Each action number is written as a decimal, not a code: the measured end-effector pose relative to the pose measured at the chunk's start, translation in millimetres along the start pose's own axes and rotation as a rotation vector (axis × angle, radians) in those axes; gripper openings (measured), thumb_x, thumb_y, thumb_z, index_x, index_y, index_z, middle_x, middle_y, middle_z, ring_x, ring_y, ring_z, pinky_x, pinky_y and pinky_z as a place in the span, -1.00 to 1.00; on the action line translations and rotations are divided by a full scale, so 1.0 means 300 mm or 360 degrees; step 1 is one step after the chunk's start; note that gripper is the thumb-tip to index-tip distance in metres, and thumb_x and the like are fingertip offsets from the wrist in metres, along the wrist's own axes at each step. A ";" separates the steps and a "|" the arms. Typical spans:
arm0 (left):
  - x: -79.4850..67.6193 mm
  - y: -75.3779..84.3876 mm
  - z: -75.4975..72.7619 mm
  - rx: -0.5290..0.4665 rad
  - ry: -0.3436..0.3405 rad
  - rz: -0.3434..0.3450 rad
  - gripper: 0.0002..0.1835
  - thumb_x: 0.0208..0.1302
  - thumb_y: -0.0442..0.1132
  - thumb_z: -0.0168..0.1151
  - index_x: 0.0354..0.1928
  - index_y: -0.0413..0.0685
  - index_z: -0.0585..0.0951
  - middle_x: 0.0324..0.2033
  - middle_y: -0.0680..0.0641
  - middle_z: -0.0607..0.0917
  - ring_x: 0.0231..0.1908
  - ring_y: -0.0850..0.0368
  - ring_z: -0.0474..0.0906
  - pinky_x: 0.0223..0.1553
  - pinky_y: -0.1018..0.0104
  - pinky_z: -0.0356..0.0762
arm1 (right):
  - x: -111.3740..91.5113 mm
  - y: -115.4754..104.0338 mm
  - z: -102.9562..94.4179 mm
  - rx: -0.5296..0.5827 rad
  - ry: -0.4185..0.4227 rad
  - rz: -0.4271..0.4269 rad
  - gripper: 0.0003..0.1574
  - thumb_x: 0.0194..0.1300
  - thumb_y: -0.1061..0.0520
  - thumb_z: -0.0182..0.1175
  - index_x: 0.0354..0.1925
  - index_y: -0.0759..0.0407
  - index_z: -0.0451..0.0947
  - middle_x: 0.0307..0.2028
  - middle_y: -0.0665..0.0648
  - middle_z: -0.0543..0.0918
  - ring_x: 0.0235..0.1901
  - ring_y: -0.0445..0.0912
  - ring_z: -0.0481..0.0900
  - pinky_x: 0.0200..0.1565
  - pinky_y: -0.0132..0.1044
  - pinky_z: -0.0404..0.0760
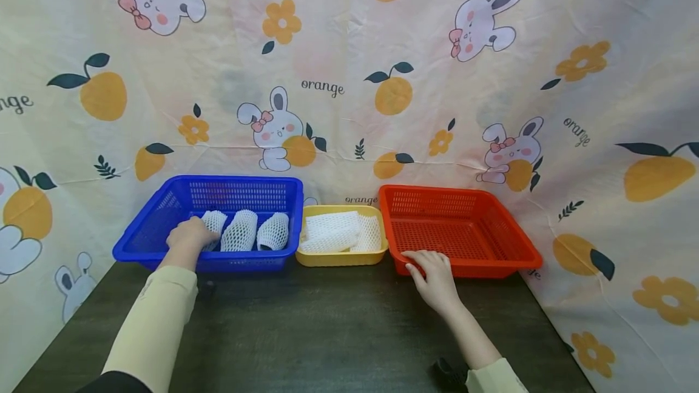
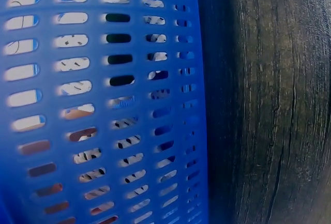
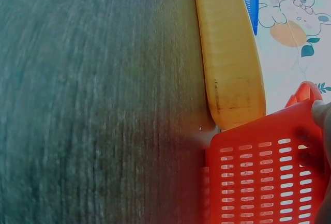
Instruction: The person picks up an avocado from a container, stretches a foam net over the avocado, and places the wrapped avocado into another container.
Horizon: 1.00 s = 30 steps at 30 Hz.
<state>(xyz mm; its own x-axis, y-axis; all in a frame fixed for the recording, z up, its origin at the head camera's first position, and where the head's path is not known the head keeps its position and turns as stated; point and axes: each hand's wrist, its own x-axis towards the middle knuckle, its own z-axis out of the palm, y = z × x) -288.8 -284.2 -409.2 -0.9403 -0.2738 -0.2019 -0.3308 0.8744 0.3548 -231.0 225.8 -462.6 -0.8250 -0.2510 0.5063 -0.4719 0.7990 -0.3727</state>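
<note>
My left hand reaches over the front rim of a blue plastic basket, touching the leftmost of three white foam net sleeves; its fingertips are hidden. The middle sleeve and the right sleeve lie beside it, the right one showing a dark end. At the red plastic basket, my right hand holds the front left rim, fingers over the edge and thumb outside. In the right wrist view the thumb lies against this red basket. The left wrist view shows mostly the blue basket's slotted wall.
Between the two baskets stands a small yellow tray with flat white foam nets in it. All stand on a dark wood-grain table before a printed cloth. A small black object lies near the right sleeve.
</note>
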 end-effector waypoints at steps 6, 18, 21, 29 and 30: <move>-0.006 0.008 -0.006 0.0007 -0.0028 -0.0015 -0.17 0.30 -0.02 0.15 0.23 -0.67 0.12 0.05 -0.63 0.33 0.04 -0.55 0.28 0.03 -0.28 0.32 | -0.001 0.000 -0.006 -0.0010 -0.0018 0.0004 -0.65 0.26 0.18 0.28 0.03 0.05 0.61 -0.09 0.10 0.65 -0.05 0.06 0.50 0.08 0.11 0.21; -0.011 0.004 -0.012 0.0019 -0.0022 -0.0011 -0.07 0.29 0.02 0.14 0.30 -0.67 -0.01 0.10 -0.67 0.25 0.09 -0.60 0.18 0.07 -0.34 0.23 | -0.001 0.003 -0.007 0.0019 -0.0043 0.0004 -0.64 0.29 0.14 0.25 0.07 0.04 0.60 -0.06 0.10 0.64 -0.01 0.07 0.49 0.14 0.11 0.17; -0.014 0.005 -0.016 0.0023 0.0000 -0.0005 -0.08 0.28 0.02 0.14 0.29 -0.66 0.00 0.09 -0.68 0.24 0.10 -0.61 0.17 0.06 -0.35 0.23 | -0.002 0.001 -0.012 0.0027 -0.0072 0.0013 -0.60 0.30 0.13 0.24 0.12 0.04 0.57 -0.01 0.11 0.63 0.03 0.08 0.47 0.16 0.11 0.14; -0.011 0.005 -0.030 0.0050 0.0073 0.0074 -0.15 0.28 0.01 0.13 0.23 -0.67 0.11 0.05 -0.68 0.27 0.07 -0.63 0.18 0.00 -0.36 0.27 | -0.001 -0.001 -0.043 0.0069 -0.0130 0.0057 -0.55 0.33 0.10 0.21 0.18 0.06 0.52 0.09 0.14 0.58 0.11 0.10 0.44 0.19 0.15 0.16; -0.011 0.006 -0.032 0.0054 0.0080 0.0086 -0.16 0.28 0.01 0.13 0.23 -0.66 0.13 0.05 -0.67 0.28 0.07 -0.63 0.19 -0.01 -0.36 0.28 | 0.000 0.001 -0.048 0.0075 -0.0138 0.0067 -0.56 0.34 0.10 0.20 0.18 0.07 0.52 0.09 0.15 0.57 0.12 0.10 0.43 0.18 0.16 0.18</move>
<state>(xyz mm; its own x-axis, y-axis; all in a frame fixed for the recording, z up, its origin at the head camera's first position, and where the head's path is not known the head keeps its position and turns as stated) -287.2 -285.7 -399.2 -0.9598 -0.2450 -0.1368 -0.2775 0.9013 0.3327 -226.7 233.8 -451.4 -0.8672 -0.2655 0.4212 -0.4485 0.7838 -0.4295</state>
